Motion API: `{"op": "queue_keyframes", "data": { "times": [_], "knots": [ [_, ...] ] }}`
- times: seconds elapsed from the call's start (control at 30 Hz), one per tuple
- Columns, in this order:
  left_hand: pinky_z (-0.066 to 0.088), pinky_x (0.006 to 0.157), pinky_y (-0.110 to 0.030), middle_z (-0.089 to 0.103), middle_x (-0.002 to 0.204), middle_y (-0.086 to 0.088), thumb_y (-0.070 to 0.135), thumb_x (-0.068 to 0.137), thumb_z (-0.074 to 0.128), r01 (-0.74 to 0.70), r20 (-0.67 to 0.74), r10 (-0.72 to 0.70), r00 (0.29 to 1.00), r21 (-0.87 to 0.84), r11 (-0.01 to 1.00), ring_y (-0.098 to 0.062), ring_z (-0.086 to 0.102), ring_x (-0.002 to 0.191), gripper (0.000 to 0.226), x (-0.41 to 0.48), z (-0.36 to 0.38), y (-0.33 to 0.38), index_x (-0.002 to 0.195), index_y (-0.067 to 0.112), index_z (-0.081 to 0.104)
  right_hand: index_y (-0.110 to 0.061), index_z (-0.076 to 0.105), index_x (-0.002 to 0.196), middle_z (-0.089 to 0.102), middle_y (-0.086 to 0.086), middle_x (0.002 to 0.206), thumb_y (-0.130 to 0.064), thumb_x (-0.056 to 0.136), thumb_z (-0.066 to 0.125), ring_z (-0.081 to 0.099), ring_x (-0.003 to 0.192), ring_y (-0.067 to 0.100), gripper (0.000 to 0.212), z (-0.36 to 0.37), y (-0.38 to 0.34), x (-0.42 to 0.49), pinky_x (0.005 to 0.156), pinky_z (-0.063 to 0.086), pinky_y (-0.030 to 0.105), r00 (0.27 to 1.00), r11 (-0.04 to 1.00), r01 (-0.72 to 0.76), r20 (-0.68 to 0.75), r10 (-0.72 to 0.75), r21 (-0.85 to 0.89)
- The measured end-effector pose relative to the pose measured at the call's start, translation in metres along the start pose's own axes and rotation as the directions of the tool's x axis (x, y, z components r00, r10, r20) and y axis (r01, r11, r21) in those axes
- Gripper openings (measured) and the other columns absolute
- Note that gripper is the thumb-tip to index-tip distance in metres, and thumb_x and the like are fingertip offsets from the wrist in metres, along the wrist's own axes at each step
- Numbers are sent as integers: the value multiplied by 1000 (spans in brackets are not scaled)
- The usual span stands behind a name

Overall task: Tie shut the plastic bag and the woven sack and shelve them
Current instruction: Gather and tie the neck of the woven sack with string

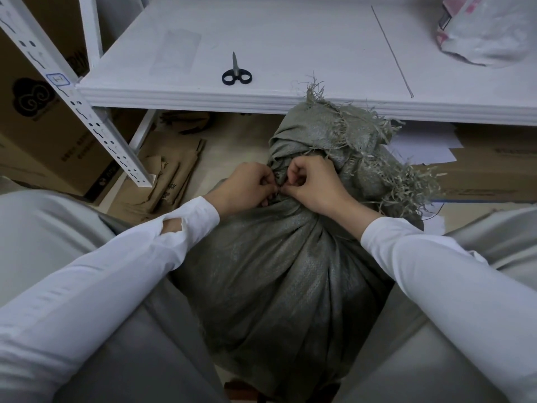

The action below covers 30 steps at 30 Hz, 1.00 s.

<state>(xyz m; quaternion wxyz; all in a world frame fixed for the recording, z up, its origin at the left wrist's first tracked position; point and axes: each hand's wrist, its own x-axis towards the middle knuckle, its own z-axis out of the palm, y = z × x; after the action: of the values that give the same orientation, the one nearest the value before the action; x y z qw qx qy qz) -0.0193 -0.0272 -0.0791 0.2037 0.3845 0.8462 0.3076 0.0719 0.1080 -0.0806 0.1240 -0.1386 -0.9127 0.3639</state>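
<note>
Left hand (249, 185), right hand (312, 181) pinch tie at grey woven sack (279, 266) gathered neck; frayed top.

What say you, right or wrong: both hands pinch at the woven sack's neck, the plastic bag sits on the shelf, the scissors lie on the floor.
Wrong on one point: the head view shows the scissors on the shelf, not the floor. The rest holds, woven sack and plastic bag included.

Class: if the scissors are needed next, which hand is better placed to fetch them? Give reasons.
Left, probably. The left hand lies nearer the scissors on the shelf, almost straight below them; the right hand would reach across the neck of the woven sack.
</note>
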Motion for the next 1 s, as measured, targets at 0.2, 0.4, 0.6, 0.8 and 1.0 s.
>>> {"op": "queue_keyframes", "data": {
  "times": [0.2,0.4,0.6,0.8,1.0],
  "knots": [
    [45,69,-34,69,82,-17,11,90,54,-21,-39,32,999,251,968,-29,62,79,17,0,1,9,84,-1,65,-17,60,66,66,0,67,-3,68,72,57,57,6,18,1,-2,-3,57,40,11,1000,1000,8,-12,-9,-28],
    [48,72,-37,69,82,-17,10,89,56,-26,-55,40,998,233,972,-30,63,80,15,1,2,8,85,-1,65,-13,66,73,63,-4,67,-3,70,73,58,56,2,13,-5,-1,-5,56,40,2,1000,1000,-18,-14,18,8],
    [46,61,-25,67,74,-9,7,90,57,-54,-32,59,998,159,986,-22,65,67,11,-1,5,6,80,8,61,-17,59,70,61,-2,68,0,74,68,59,63,12,19,-7,1,-1,56,41,10,1000,999,-6,9,7,-52],
    [43,51,-6,61,67,0,6,90,58,-81,-4,82,997,92,992,-8,60,55,9,-4,5,2,81,8,60,-26,42,57,69,10,72,-1,72,71,65,65,22,41,-4,2,0,63,52,33,1000,998,9,-15,-10,-63],
    [42,54,-9,62,67,-3,6,90,59,-74,-17,76,997,89,993,-11,60,56,11,-4,7,2,79,9,57,-27,55,62,64,-2,68,-2,71,77,58,59,3,34,-5,4,0,57,45,9,1000,999,-23,8,23,38]
  ]
}}
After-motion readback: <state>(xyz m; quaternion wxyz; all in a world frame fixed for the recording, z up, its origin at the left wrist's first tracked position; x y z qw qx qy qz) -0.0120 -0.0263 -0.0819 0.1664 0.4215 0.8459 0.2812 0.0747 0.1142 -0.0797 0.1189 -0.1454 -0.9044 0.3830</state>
